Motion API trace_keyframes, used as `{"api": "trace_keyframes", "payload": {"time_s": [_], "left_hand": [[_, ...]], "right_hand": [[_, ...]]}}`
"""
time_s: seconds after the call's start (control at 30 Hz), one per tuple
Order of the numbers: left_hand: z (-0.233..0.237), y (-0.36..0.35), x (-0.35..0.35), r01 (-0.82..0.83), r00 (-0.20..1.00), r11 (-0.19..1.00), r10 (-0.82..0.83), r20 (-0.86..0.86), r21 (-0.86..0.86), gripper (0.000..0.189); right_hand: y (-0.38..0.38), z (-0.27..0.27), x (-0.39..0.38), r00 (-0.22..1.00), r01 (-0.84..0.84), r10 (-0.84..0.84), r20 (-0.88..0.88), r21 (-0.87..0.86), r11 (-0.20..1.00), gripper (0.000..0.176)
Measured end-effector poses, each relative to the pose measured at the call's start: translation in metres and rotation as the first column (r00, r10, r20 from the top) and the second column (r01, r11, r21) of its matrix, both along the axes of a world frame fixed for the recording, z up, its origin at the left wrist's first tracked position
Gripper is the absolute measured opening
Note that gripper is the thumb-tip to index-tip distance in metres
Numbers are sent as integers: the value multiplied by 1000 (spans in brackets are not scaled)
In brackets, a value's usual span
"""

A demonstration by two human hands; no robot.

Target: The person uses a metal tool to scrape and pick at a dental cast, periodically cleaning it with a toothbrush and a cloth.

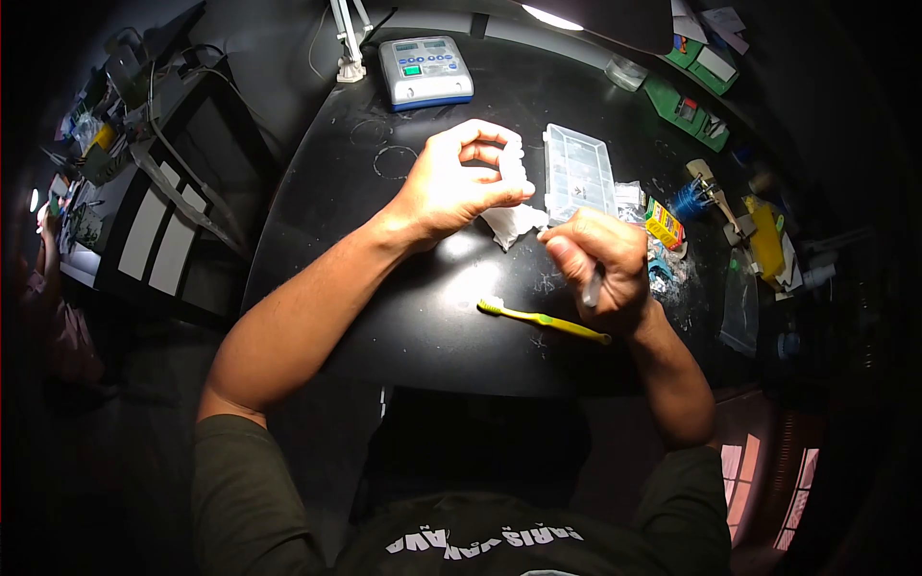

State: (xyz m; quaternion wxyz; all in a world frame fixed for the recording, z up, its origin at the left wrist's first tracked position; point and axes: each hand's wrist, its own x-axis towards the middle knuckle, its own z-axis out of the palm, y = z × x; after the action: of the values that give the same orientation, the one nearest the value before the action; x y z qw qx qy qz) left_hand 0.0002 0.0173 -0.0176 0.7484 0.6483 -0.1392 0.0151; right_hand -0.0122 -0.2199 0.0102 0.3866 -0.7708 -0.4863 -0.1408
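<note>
My left hand point(451, 182) is raised over the black table, its thumb and fingers curled round a white, bumpy piece point(515, 165) that looks like a dental model. To its right my right hand point(605, 259) is closed on a thin pale tool point(593, 286), whose tip points toward the left hand. A gap separates the tool from the white piece. Between and below the hands lies a crumpled white cloth or tissue point(509, 225). The yellow toothbrush point(552, 321) rests on the table below the right hand, bristles to the left.
Behind the hands is a clear compartment box point(579, 163). A grey-blue device point(425, 73) stands at the back beside a lamp base point(351, 69). Right: a small yellow-red box point(665, 224), blue wire point(690, 200), green trays point(684, 113), debris. Far left, another person's hand point(46, 219).
</note>
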Motion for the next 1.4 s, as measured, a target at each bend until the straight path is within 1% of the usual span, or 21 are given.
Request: {"api": "trace_keyframes", "payload": {"time_s": [0.03,0.07,0.17,0.2,0.33,0.4,0.47,0.57,0.6,0.7,0.73,0.83,0.87,0.97,1.0,1.1,1.23,1.33,1.4], "left_hand": [[-2,-1,0,5,1000,1000,-5,-4,-10,55],[-3,-1,0,10,1000,1000,-10,-6,-19,55],[1,-2,-2,42,999,999,-42,-6,-25,56],[1,-2,-3,53,999,998,-54,-9,-26,56],[2,-2,-4,68,995,990,-76,-62,-123,57],[3,-3,-3,48,995,987,-61,-84,-151,57],[2,-3,-4,33,996,988,-46,-82,-151,56],[2,-3,-3,30,996,990,-42,-83,-139,56],[2,-3,-3,38,995,990,-50,-88,-139,56],[2,-3,-3,58,993,989,-71,-95,-136,57],[3,-3,-4,65,992,989,-79,-100,-136,57],[5,-4,-5,116,986,979,-134,-97,-167,57],[5,-4,-6,138,983,973,-157,-94,-183,57],[12,-4,-8,200,960,942,-243,-138,-268,57],[17,-6,-12,202,958,940,-248,-145,-273,56],[16,-6,-11,263,934,910,-324,-152,-320,56],[15,-6,-12,290,930,909,-341,-135,-299,55],[16,-6,-12,292,930,909,-342,-134,-296,53],[15,-7,-13,298,927,907,-349,-136,-298,53]], "right_hand": [[-1,-1,1,1000,17,-17,-18,16,1000,10],[-1,0,-1,999,26,-24,-36,70,997,24],[-3,-4,3,990,58,-28,-138,222,973,42],[-3,-2,0,981,123,-88,-174,201,972,58],[-3,-3,10,980,174,-195,40,303,937,72],[-10,-6,9,960,281,-264,-95,269,921,82],[-14,-5,4,914,375,-317,-254,225,899,92],[-8,-6,0,868,425,-316,-382,244,872,94],[-11,-6,1,905,333,-215,-368,294,896,83],[-3,-9,5,970,215,-153,-191,366,905,73],[-3,-10,7,984,139,-79,-159,413,900,54],[3,-8,7,990,136,-109,-94,353,926,35],[4,-13,7,987,155,-128,-100,354,922,18],[5,-8,2,987,160,-148,-62,298,941,16],[5,-6,4,989,131,-144,22,295,946,18],[6,-11,9,992,108,-123,27,316,943,17],[5,-14,10,991,100,-119,58,271,957,16],[5,-8,5,991,122,-129,19,231,965,16],[3,-6,7,991,96,-112,67,213,972,16]]}}
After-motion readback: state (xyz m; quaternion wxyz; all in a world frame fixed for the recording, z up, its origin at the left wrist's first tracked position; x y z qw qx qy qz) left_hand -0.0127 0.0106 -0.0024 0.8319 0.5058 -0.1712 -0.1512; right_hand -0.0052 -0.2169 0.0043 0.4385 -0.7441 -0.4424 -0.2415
